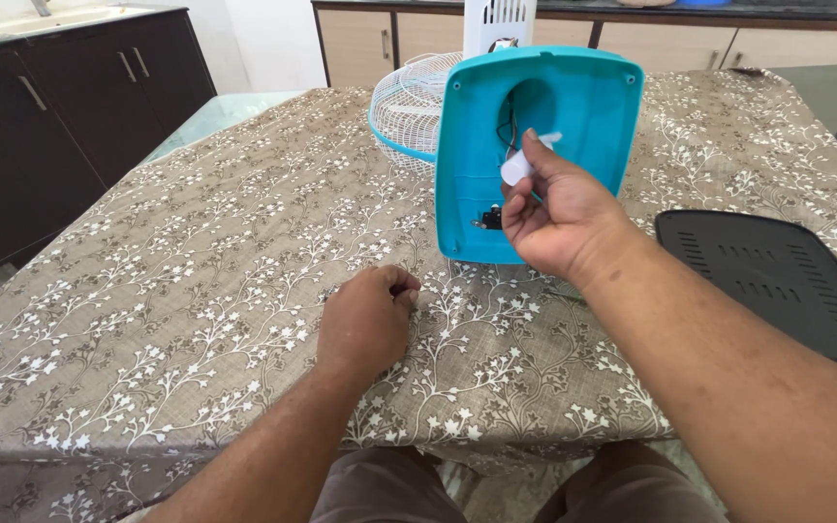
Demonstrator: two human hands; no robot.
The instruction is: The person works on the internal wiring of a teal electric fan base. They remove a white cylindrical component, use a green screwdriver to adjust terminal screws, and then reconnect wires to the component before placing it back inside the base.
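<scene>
While the turquoise plastic fan base (573, 107) stood tipped up on the brown floral tablecloth (196, 271), its hollow underside facing the camera, the right hand (559, 208) hovered in front of it, fingers curled shut around a small white plastic piece (520, 163) pinched between thumb and forefinger, just before the base's dark opening. Left of the base and nearer the camera, the left hand (368, 320) rested on the cloth, loosely closed; a small dark object at its fingertips was too hidden to identify. Behind the base, a white wire fan guard (409, 107) lay partly concealed. Right of the base, a black vented plastic panel (777, 276) was cut off by the frame edge.
</scene>
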